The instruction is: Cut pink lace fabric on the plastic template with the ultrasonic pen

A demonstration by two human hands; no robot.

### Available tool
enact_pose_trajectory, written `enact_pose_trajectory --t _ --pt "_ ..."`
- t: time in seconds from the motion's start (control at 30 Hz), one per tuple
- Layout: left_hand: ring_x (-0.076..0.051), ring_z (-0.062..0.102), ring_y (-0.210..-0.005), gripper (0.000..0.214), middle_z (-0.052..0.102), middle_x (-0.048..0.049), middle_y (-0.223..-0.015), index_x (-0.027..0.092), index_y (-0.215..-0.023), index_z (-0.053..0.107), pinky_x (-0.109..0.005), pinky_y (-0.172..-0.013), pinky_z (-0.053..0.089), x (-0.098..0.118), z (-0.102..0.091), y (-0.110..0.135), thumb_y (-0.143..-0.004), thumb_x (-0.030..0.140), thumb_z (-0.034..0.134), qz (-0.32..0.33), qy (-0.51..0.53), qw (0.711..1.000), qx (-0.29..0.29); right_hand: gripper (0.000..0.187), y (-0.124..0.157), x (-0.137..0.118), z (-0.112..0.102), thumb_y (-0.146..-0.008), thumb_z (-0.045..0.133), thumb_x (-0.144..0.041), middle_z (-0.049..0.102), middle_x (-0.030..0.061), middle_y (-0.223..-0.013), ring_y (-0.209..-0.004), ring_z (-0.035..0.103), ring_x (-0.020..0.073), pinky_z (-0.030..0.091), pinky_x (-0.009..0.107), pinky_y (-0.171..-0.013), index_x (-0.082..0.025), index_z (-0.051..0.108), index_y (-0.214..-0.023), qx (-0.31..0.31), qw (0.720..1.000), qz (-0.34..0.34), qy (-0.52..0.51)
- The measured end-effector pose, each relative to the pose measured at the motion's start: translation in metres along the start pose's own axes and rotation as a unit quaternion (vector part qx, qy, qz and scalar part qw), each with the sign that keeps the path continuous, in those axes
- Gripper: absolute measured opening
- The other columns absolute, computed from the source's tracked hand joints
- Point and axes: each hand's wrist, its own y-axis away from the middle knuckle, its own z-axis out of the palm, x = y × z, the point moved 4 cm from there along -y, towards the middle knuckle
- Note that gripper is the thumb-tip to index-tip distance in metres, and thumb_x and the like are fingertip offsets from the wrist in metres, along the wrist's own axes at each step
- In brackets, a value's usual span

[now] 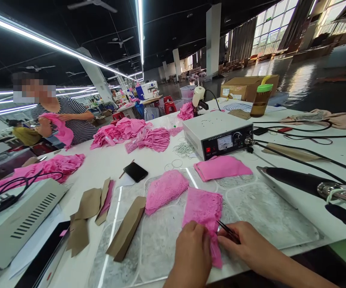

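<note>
Head view, nearest things first: between five and six o'clock, a pink lace piece [203,204] lies on a grey mat [257,208], its narrow end trailing toward the near edge. I judge that the lace could snag or tear if the tips of the dark tweezers [228,231] catch a hole and pull, and that its layers could slip askew if the pinch loosens. The left hand [192,252], near half past five, is curled almost closed on the fabric, fingertips partly hidden from me. The right hand [242,241], at half past four, is narrow, wrapped around the tweezers, beside the cloth. Just beyond, at six, a lace stack [167,190] sits close enough that a sideways sweep could disturb it. Folded pink cloth [224,168] rests near four, with a control box [221,136] behind it at three. Farther off, between nine and ten, a person [81,130] holds pink fabric [60,128].
</note>
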Motion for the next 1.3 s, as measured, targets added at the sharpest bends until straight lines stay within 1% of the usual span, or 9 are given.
enact_pose_trajectory --t 0.2,0.4,0.53,0.6,0.73,0.87,1.03,1.13,1.3 --pt "-0.017 0.056 -0.072 0.018 0.064 -0.0025 -0.073 0.016 -0.073 0.063 -0.026 -0.067 0.036 -0.009 -0.016 -0.005 -0.083 0.016 0.049 -0.022 0.182 0.983 -0.003 0.022 -0.013 -0.005 0.011 -0.072 0.050 -0.037 0.040 -0.0025 -0.060 -0.060 0.034 0.0127 0.027 0.025 -0.055 -0.018 0.045 -0.062 0.040 0.999 -0.023 -0.024" --pt "-0.013 0.045 -0.061 0.024 0.052 0.0014 -0.060 0.016 -0.063 0.054 -0.024 -0.059 0.030 -0.011 -0.018 -0.010 -0.084 0.020 0.045 -0.028 0.222 0.975 -0.007 0.021 -0.020 -0.001 0.013 -0.071 0.046 -0.037 0.031 -0.0039 -0.061 -0.058 0.028 0.0117 0.026 0.025 -0.053 -0.020 0.038 -0.062 0.029 0.995 -0.036 -0.094" --pt "-0.013 0.049 -0.063 0.007 0.059 0.0016 -0.068 0.017 -0.074 0.058 -0.023 -0.060 0.033 -0.006 -0.019 -0.008 -0.077 0.023 0.058 -0.036 0.236 0.971 -0.013 0.021 -0.021 -0.003 0.007 -0.072 0.046 -0.037 0.039 -0.0020 -0.062 -0.061 0.035 0.0137 0.030 0.026 -0.057 -0.018 0.045 -0.064 0.030 0.996 -0.046 -0.069" --pt "-0.014 0.051 -0.065 0.008 0.060 0.0017 -0.071 0.017 -0.080 0.059 -0.023 -0.061 0.035 -0.005 -0.018 -0.007 -0.072 0.018 0.061 -0.033 0.232 0.972 -0.018 0.021 -0.022 -0.005 0.006 -0.072 0.046 -0.037 0.040 -0.0016 -0.063 -0.062 0.036 0.0143 0.031 0.027 -0.057 -0.018 0.045 -0.064 0.025 0.996 -0.050 -0.072" --pt "-0.016 0.054 -0.072 0.012 0.063 -0.0009 -0.077 0.017 -0.084 0.060 -0.026 -0.068 0.037 -0.007 -0.016 -0.006 -0.076 0.012 0.054 -0.013 0.182 0.983 0.010 0.024 -0.023 -0.007 0.006 -0.075 0.045 -0.039 0.035 -0.0027 -0.062 -0.061 0.033 0.0134 0.030 0.026 -0.056 -0.019 0.039 -0.062 0.013 0.995 -0.055 -0.086" --pt "-0.019 0.056 -0.076 0.015 0.065 -0.0027 -0.080 0.017 -0.085 0.061 -0.029 -0.070 0.038 -0.010 -0.014 -0.006 -0.076 0.011 0.051 -0.011 0.161 0.987 0.014 0.030 -0.023 -0.006 0.007 -0.080 0.049 -0.044 0.037 -0.0028 -0.063 -0.062 0.034 0.0133 0.029 0.026 -0.057 -0.018 0.044 -0.065 0.010 0.995 -0.063 -0.073" --pt "-0.019 0.057 -0.082 0.020 0.064 -0.0032 -0.085 0.018 -0.085 0.062 -0.030 -0.074 0.039 -0.011 -0.020 -0.010 -0.076 0.007 0.047 -0.009 0.140 0.990 0.020 0.027 -0.022 -0.004 0.007 -0.081 0.049 -0.038 0.037 -0.0035 -0.062 -0.061 0.035 0.0127 0.029 0.025 -0.056 -0.019 0.041 -0.064 0.012 0.995 -0.079 -0.065" --pt "-0.019 0.057 -0.084 0.015 0.061 -0.0038 -0.087 0.018 -0.085 0.061 -0.030 -0.076 0.040 -0.005 -0.025 -0.012 -0.080 0.013 0.048 0.023 0.128 0.991 0.025 0.025 -0.022 -0.006 0.004 -0.083 0.047 -0.035 0.040 -0.0033 -0.062 -0.060 0.036 0.0128 0.029 0.025 -0.056 -0.019 0.041 -0.065 0.021 0.994 -0.096 -0.039" --pt "-0.020 0.056 -0.085 0.008 0.061 -0.0048 -0.088 0.017 -0.084 0.060 -0.030 -0.076 0.039 0.003 -0.029 -0.015 -0.083 0.019 0.052 0.012 0.088 0.996 -0.010 0.027 -0.024 -0.014 -0.004 -0.082 0.046 -0.034 0.038 -0.0034 -0.059 -0.058 0.033 0.0127 0.026 0.025 -0.054 -0.019 0.038 -0.061 0.007 0.994 -0.113 0.006"
